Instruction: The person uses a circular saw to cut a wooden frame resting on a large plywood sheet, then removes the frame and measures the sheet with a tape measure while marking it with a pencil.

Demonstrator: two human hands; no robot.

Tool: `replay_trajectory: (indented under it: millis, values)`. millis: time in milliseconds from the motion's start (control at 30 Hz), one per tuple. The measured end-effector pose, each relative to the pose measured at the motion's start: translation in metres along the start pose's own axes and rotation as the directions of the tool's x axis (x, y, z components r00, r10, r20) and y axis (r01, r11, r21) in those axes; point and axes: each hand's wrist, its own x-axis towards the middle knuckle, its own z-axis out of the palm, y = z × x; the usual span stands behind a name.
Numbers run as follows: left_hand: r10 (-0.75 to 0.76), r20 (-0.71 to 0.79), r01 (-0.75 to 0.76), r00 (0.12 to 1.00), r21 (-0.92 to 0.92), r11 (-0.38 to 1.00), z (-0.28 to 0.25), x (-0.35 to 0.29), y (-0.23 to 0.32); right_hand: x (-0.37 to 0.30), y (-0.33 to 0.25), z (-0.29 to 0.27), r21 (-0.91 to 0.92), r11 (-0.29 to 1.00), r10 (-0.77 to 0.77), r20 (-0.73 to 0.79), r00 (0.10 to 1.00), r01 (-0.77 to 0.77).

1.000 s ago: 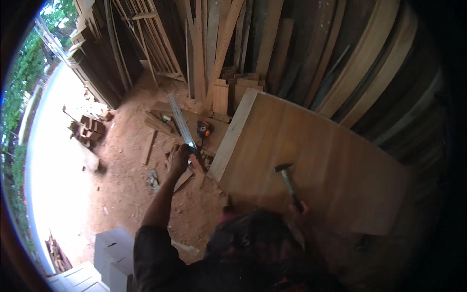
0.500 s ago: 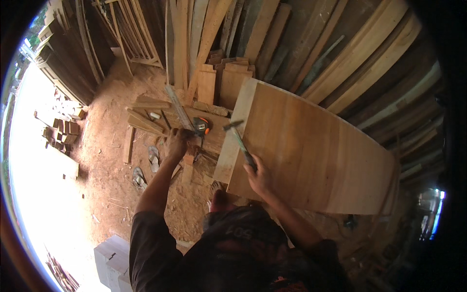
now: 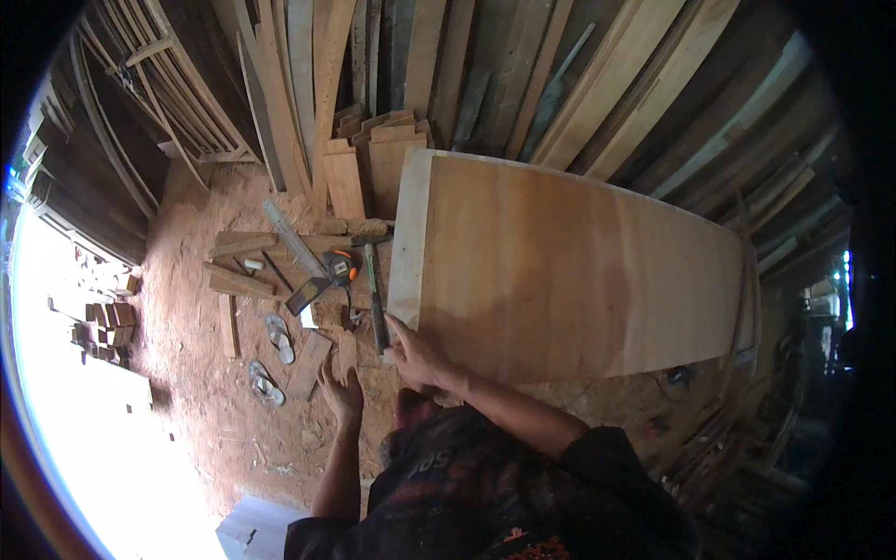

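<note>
My left hand point(image 3: 343, 394) is held over the dirt floor with fingers apart and nothing in it. My right hand point(image 3: 418, 357) is at the near left corner of a large wooden panel point(image 3: 551, 271), its fingers loosely extended. Just left of those fingers is the handle end of a hammer point(image 3: 374, 297), whose head points away from me beside the panel's pale edge strip. Left of the hammer, a tape measure point(image 3: 343, 268), black and orange, sits by a try square point(image 3: 306, 291) with a metal blade on low boards.
Wood offcuts point(image 3: 241, 280) and a small white cylinder point(image 3: 253, 265) lie on the left. A pair of sandals point(image 3: 278, 338) rests on the floor. Short boards point(image 3: 369, 168) and long planks point(image 3: 616, 84) lean at the back. Grey blocks point(image 3: 257, 527) stand at the lower left.
The hammer has gone from my right hand's grip over the panel to beside its left edge. My left hand has drawn back from the try square and tape measure. The view has shifted.
</note>
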Motion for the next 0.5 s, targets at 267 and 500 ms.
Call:
replay_trajectory:
  millis: [267,500]
  values:
    - [-0.27,0.469,0.383,0.841,-0.164,0.909,0.069,-0.062,-0.066,-0.13,0.051,-0.068,0.3,0.94,0.184,-0.037,0.982,-0.164]
    - [0.08,0.952,-0.255,0.294,-0.003,0.967,0.161,-0.091,-0.046,-0.275,0.141,-0.114,0.249,0.943,0.325,-0.54,0.776,-0.221]
